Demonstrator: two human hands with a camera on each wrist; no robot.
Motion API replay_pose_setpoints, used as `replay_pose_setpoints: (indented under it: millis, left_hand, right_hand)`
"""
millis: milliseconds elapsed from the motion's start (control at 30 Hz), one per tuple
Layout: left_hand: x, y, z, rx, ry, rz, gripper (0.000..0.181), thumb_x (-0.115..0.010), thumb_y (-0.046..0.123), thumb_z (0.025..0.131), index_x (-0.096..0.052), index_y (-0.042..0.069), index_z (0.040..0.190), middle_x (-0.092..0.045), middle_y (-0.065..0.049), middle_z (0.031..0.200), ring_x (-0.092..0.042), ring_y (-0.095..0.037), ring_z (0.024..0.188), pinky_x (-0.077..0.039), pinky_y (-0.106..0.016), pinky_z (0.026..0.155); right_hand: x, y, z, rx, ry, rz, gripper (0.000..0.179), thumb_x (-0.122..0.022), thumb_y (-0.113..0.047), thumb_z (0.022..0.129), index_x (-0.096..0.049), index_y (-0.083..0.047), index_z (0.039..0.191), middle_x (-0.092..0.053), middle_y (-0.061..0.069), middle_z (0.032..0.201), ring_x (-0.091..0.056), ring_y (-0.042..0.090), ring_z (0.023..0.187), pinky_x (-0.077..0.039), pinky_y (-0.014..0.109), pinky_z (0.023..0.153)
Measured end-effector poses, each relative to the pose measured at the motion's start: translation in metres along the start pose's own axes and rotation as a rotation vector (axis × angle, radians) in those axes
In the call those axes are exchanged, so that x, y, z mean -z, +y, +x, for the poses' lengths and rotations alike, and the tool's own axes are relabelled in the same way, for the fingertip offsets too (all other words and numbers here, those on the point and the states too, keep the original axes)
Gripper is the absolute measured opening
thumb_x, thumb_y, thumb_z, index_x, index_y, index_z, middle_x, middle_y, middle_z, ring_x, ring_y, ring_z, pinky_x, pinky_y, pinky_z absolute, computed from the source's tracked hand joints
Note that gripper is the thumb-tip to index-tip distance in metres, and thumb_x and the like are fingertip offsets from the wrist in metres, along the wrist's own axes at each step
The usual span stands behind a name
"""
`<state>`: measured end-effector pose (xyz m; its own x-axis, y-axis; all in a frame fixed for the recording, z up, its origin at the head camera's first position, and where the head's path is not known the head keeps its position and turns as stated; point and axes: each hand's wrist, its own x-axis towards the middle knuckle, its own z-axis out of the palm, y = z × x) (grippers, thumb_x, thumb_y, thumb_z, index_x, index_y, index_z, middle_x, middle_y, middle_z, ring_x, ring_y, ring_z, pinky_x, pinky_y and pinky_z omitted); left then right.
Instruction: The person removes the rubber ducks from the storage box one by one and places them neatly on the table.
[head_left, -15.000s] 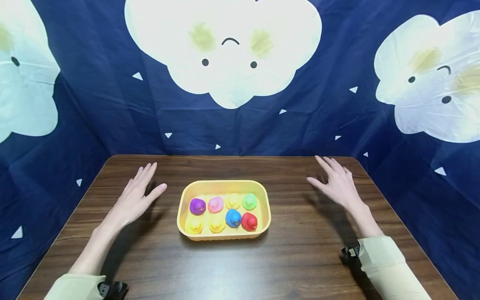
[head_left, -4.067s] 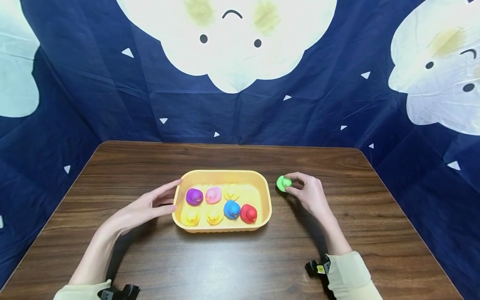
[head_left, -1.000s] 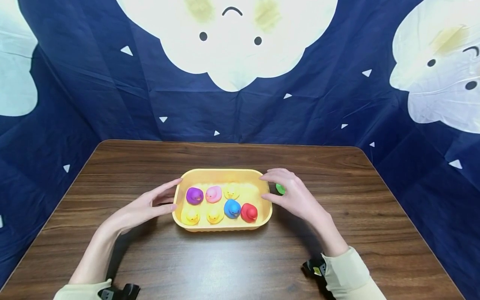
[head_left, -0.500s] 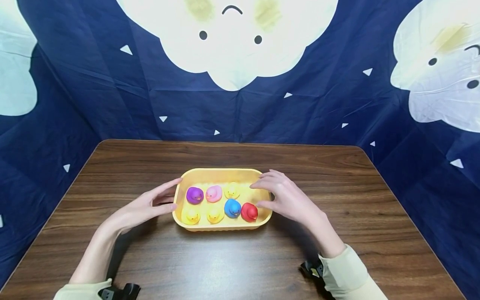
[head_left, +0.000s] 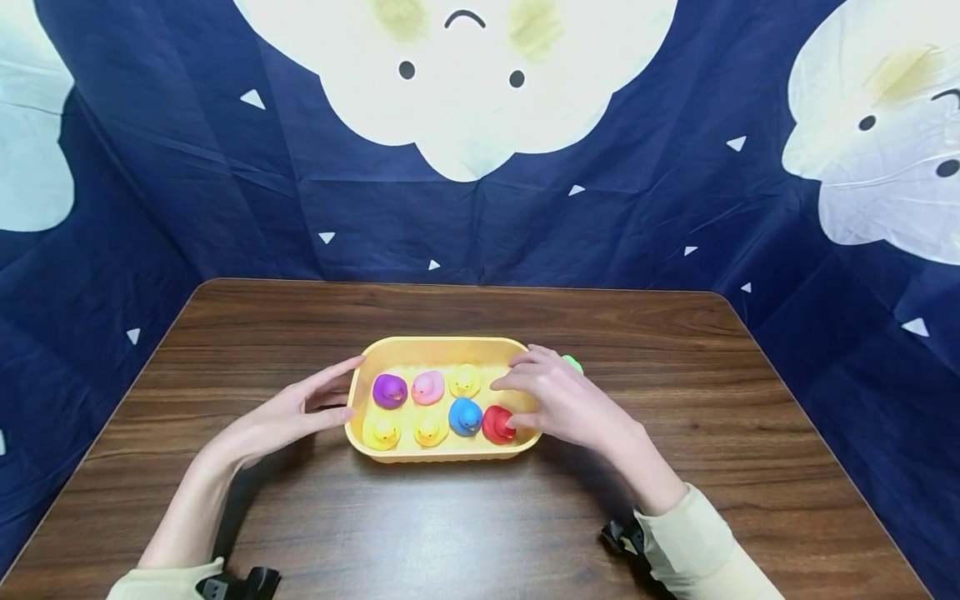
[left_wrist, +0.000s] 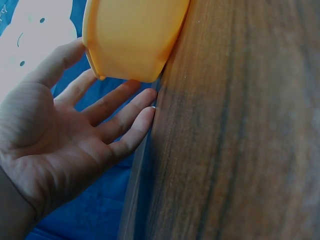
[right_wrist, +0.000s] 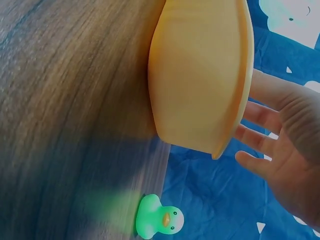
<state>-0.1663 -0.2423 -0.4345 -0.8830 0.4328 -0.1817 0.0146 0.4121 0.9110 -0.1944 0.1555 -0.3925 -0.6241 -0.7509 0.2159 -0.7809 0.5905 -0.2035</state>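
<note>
A pale yellow plastic tub (head_left: 442, 457) stands mid-table, holding several small rubber ducks. Inside are a purple duck (head_left: 390, 392), a pink duck (head_left: 428, 387), a blue duck (head_left: 465, 417), a red duck (head_left: 497, 424) and several yellow ones. My left hand (head_left: 303, 412) rests thumb and fingertips against the tub's left end, fingers fairly straight. Over the tub's right rim reaches my right hand (head_left: 558, 400), its fingers spread apart above the red duck; the thumb tip overlaps that duck, and contact is unclear. In the right wrist view the tub wall (right_wrist: 200, 75) hides the fingertips.
A green duck (right_wrist: 155, 217) sits on the wooden table (head_left: 435, 533) just right of the tub, mostly hidden behind my right hand in the head view. Dark blue cloth (head_left: 480, 225) with white clouds hangs behind the table and along both sides.
The green duck went from the tub to the table on the right, released from my right hand. That hand then moved left over the tub to the red duck. The left hand stays put.
</note>
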Motion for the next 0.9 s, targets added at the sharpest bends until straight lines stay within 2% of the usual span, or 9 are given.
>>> replay_pose_setpoints:
  millis: [167, 433, 700, 900]
  left_hand:
    - [-0.0005, 0.001, 0.0002, -0.011, -0.001, -0.011, 0.074, -0.065, 0.025, 0.102, -0.026, 0.022, 0.164, -0.034, -0.02, 0.166, -0.043, -0.047, 0.147, -0.046, -0.014, 0.097]
    - [-0.0007, 0.0013, 0.001, -0.028, 0.0, -0.017, 0.073, -0.065, 0.024, 0.102, -0.026, 0.021, 0.164, -0.036, -0.02, 0.165, -0.044, -0.046, 0.146, -0.046, -0.014, 0.097]
    - [-0.0005, 0.0005, 0.0004, -0.023, -0.003, -0.016, 0.074, -0.065, 0.024, 0.102, -0.026, 0.021, 0.164, -0.035, -0.02, 0.165, -0.044, -0.047, 0.146, -0.046, -0.014, 0.097]
    - [-0.0008, 0.0006, 0.0007, -0.009, -0.001, -0.012, 0.073, -0.065, 0.026, 0.102, -0.026, 0.023, 0.164, -0.035, -0.019, 0.166, -0.044, -0.046, 0.146, -0.046, -0.014, 0.097]
  right_hand:
    - [-0.0027, -0.0001, 0.001, 0.016, -0.024, -0.008, 0.039, -0.09, -0.027, 0.08, -0.078, -0.014, 0.115, -0.078, -0.003, 0.11, -0.063, 0.025, 0.118, -0.048, 0.042, 0.109]
    - [-0.0061, -0.0003, 0.003, 0.058, -0.053, -0.054, 0.037, -0.09, -0.029, 0.079, -0.079, -0.016, 0.111, -0.079, -0.004, 0.107, -0.064, 0.024, 0.115, -0.047, 0.042, 0.111]
    - [-0.008, -0.0019, 0.0047, 0.083, -0.071, -0.051, 0.029, -0.092, -0.024, 0.075, -0.079, -0.018, 0.1, -0.076, -0.008, 0.093, -0.061, 0.019, 0.102, -0.05, 0.036, 0.099]
    - [-0.0076, -0.0036, 0.0068, 0.085, -0.088, -0.072, 0.029, -0.093, -0.022, 0.072, -0.079, -0.019, 0.097, -0.075, -0.008, 0.088, -0.061, 0.018, 0.097, -0.05, 0.035, 0.097]
